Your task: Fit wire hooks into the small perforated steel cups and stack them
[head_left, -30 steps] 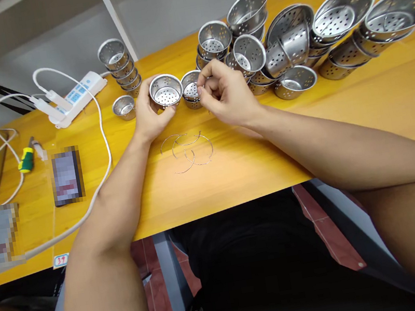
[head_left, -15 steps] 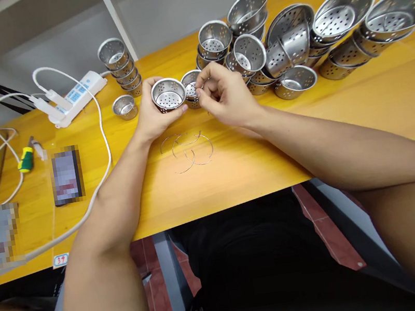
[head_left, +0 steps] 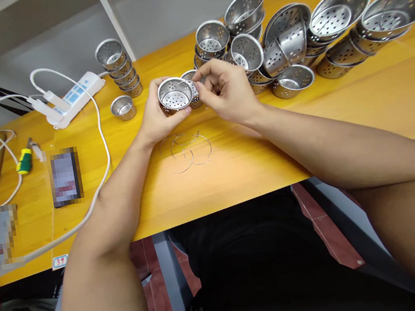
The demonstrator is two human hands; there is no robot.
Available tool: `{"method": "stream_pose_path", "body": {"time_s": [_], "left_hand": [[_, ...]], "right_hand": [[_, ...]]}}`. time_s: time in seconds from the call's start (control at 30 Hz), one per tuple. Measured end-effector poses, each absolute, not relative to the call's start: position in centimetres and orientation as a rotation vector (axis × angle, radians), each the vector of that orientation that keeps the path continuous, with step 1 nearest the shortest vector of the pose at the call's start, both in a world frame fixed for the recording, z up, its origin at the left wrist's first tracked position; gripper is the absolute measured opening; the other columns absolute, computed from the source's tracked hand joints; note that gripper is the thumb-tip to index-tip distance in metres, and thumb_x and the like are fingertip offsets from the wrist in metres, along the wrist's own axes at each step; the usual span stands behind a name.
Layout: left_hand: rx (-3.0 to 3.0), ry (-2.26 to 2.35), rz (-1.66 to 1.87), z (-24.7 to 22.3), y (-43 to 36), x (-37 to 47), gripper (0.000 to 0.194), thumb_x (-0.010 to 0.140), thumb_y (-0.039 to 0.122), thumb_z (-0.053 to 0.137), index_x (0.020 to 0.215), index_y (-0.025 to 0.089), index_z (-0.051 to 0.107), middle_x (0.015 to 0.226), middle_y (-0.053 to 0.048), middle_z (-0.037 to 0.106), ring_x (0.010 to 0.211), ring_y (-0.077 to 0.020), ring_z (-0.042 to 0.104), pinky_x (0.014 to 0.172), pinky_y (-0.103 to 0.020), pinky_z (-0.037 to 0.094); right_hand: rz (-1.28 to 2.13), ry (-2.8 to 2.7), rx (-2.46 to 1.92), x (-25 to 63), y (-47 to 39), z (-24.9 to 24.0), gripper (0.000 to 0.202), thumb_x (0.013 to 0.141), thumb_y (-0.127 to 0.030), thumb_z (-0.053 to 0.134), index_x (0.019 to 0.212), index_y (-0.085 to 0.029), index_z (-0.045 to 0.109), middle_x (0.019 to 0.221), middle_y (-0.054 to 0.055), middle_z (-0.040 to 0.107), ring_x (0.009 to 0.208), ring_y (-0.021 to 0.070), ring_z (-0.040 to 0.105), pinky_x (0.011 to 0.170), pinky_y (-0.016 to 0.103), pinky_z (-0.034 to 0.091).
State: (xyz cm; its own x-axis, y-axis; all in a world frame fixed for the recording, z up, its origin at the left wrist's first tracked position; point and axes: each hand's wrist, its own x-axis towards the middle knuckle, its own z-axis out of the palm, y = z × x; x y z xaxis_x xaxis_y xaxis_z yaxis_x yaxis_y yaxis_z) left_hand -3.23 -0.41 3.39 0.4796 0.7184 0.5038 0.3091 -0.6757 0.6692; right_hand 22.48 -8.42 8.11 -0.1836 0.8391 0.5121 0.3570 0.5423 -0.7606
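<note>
Cup [head_left: 176, 100], perforated and mouth up, sits in the grip of the left hand [head_left: 156, 119] above the worktop [head_left: 241, 171], held round its side, presumably to leave the rim accessible. The right hand [head_left: 234, 90] pinches what seems a thin wire [head_left: 182, 81] at that rim. Curved wires [head_left: 211, 147] lie nearer the body, probably for easy reach; nested cups [head_left: 124, 74] stand behind, likely saving room.

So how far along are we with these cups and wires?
Partway, perhaps. Possibly done: the neat cup stack beside the power strip, though I can't confirm. In hand: the left hand holds a perforated cup; the right hand has its fingers pinched near its rim. Left: apparently the loose wires.
</note>
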Motion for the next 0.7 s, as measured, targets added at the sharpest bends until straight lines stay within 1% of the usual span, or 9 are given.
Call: {"method": "stream_pose_path", "body": {"time_s": [0.1,0.17,0.3,0.5,0.57,0.7], "left_hand": [[2.247,0.784,1.1,3.1,-0.9,-2.6,0.106,0.079,0.105,0.08,0.151,0.034,0.047,0.147,-0.008,0.068,0.146,-0.0366,0.075,0.131,-0.059,0.062],[2.254,0.737,1.109,2.8,-1.1,-2.3,0.105,0.082,0.103,0.081,0.152,0.033,0.045,0.146,-0.008,0.068,0.144,-0.0349,0.075,0.13,-0.057,0.062],[2.269,0.647,1.146,2.6,-1.3,-1.9,0.102,0.088,0.095,0.083,0.154,0.029,0.044,0.147,-0.009,0.068,0.141,-0.0324,0.075,0.129,-0.054,0.061],[2.298,0.612,1.143,2.9,-1.7,-1.8,0.094,0.095,0.086,0.085,0.157,0.029,0.043,0.149,-0.01,0.067,0.141,-0.0314,0.075,0.126,-0.051,0.062],[2.306,0.608,1.128,3.1,-1.9,-1.7,0.095,0.094,0.086,0.086,0.157,0.03,0.042,0.151,-0.011,0.066,0.141,-0.0314,0.075,0.125,-0.05,0.062],[2.304,0.651,1.142,3.2,-2.3,-1.3,0.107,0.084,0.088,0.094,0.157,0.03,0.041,0.15,-0.011,0.068,0.137,-0.0315,0.077,0.122,-0.05,0.063]], "right_hand": [[0.571,-1.773,-0.988,22.5,-8.5,8.2,0.045,0.11,-0.075,0.073,0.118,-0.031,0.072,0.076,0.001,0.057,0.074,0.0257,0.06,0.073,0.046,0.061],[0.531,-1.764,-0.975,22.5,-8.3,8.1,0.047,0.109,-0.076,0.075,0.113,-0.03,0.073,0.074,0.0,0.058,0.069,0.0239,0.059,0.073,0.045,0.062],[0.461,-1.746,-0.958,22.5,-7.6,7.5,0.051,0.108,-0.079,0.075,0.11,-0.028,0.076,0.07,0.0,0.058,0.064,0.0224,0.058,0.073,0.045,0.064],[0.426,-1.744,-0.958,22.6,-7.1,7.0,0.048,0.109,-0.076,0.075,0.109,-0.028,0.076,0.069,-0.001,0.059,0.064,0.0225,0.059,0.075,0.046,0.065],[0.422,-1.747,-0.959,22.6,-7.1,7.0,0.045,0.11,-0.073,0.076,0.11,-0.028,0.076,0.069,-0.001,0.058,0.064,0.0223,0.059,0.075,0.046,0.064],[0.431,-1.741,-0.932,22.2,-7.5,7.1,0.041,0.109,-0.07,0.078,0.112,-0.029,0.076,0.069,-0.002,0.055,0.062,0.0209,0.056,0.071,0.044,0.061]]}}
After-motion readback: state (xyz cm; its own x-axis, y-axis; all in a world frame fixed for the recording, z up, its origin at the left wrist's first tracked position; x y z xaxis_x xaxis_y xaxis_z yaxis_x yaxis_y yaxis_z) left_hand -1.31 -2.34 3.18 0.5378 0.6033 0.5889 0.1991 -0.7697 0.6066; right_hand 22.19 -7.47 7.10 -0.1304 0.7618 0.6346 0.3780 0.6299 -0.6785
